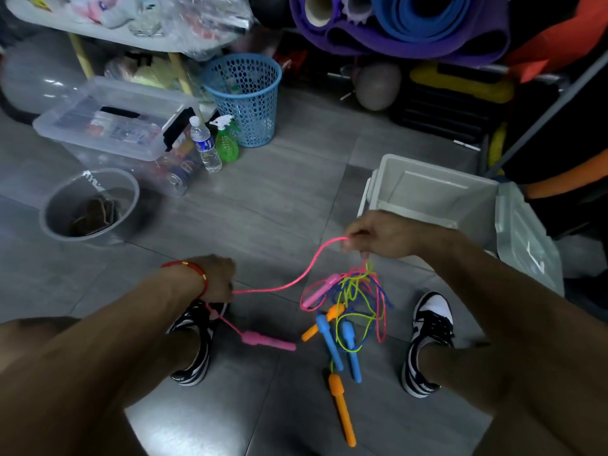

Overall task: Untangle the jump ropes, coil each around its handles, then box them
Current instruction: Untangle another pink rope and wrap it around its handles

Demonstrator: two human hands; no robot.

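A tangle of pink, blue and yellow-green jump ropes (360,291) hangs over the grey floor between my feet. My right hand (378,238) pinches the pink cord (296,281) above the knot and lifts it. My left hand (215,278) grips the same pink cord further along, drawn out to the left. One pink handle (268,341) dangles below my left hand; the other pink handle (320,290) sits in the knot. Two blue handles (329,342) and two orange handles (342,408) hang or lie beneath. The open grey box (431,195) stands behind my right hand.
A clear lidded bin (108,126), a water bottle (205,144), a green spray bottle (226,139) and a blue mesh basket (246,97) stand at the left back. A round clear tub (88,205) sits to the left. Rolled mats (411,21) fill the back.
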